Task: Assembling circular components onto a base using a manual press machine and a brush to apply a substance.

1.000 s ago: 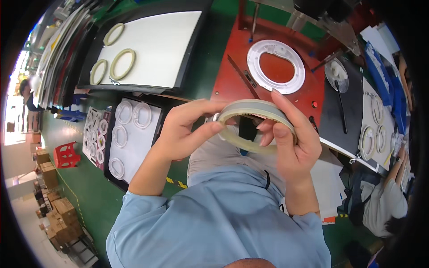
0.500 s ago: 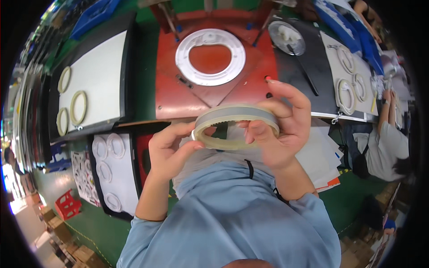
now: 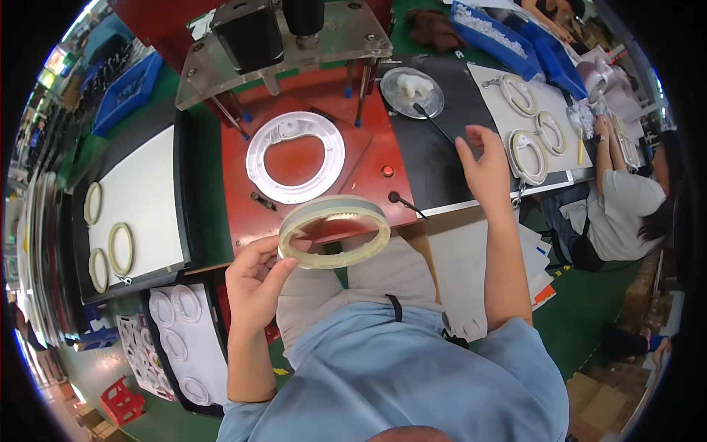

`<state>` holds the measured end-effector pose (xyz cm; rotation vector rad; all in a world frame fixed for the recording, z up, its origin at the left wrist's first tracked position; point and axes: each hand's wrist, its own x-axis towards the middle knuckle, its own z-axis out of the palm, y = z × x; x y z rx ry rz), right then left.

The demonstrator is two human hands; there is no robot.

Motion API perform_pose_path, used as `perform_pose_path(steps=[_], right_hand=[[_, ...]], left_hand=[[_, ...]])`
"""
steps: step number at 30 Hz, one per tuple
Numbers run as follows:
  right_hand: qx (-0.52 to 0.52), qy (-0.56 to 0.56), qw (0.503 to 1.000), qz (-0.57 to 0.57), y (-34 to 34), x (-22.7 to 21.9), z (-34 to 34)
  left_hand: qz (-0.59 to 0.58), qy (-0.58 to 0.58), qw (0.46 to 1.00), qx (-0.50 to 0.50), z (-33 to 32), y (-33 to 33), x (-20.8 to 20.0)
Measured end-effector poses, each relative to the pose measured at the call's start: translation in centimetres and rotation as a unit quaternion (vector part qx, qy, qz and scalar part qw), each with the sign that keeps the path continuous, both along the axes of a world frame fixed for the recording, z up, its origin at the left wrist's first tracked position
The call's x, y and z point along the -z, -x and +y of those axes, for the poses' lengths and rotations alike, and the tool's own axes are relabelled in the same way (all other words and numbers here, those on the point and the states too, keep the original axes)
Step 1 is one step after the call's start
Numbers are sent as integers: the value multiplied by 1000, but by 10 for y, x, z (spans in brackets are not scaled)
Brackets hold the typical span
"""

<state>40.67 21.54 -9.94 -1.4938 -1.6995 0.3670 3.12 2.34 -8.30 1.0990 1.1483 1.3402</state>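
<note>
My left hand (image 3: 258,276) pinches the left edge of a pale yellow plastic ring (image 3: 375,241) with a grey band round its outside, holding it tilted over the front edge of a red machine base (image 3: 243,210). On that base lies a flat white ring (image 3: 261,173). My right hand (image 3: 486,166) is raised to the right with nothing in it, thumb and fingers apart. Just left of it is a thin black stick (image 3: 434,125), its far end resting in a round clear dish (image 3: 394,99) that holds a white lump.
A clear plate with a black block (image 3: 250,37) stands on rods above the red base. A red button (image 3: 387,171) sits at its right. Pale rings (image 3: 121,249) lie on a left white sheet, ring assemblies (image 3: 528,158) on the right one. A co-worker (image 3: 618,188) sits at far right.
My right hand has let go of the pale yellow ring and moved right and up toward the black stick. My left hand keeps the ring. The view has shifted, showing more of the machine.
</note>
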Motion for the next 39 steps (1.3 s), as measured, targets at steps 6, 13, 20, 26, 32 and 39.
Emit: perform_pose_path(steps=[6, 13, 20, 26, 32, 39], right_hand=[[8, -5, 983, -185, -3, 14, 4], [32, -22, 999, -13, 6, -20, 21], [23, -85, 985, -146, 18, -36, 67], [20, -104, 966, -236, 12, -43, 66], [9, -65, 997, -34, 14, -55, 37], [-62, 134, 961, 232, 19, -72, -39]], left_hand=[[-8, 2, 1000, -11, 0, -1, 6], [-10, 2, 1000, 6, 2, -1, 6], [-6, 13, 1000, 1, 2, -2, 5], [-16, 3, 1000, 5, 2, -3, 6], [-20, -4, 1000, 5, 1, -2, 6], [56, -111, 992, -12, -9, 14, -23]])
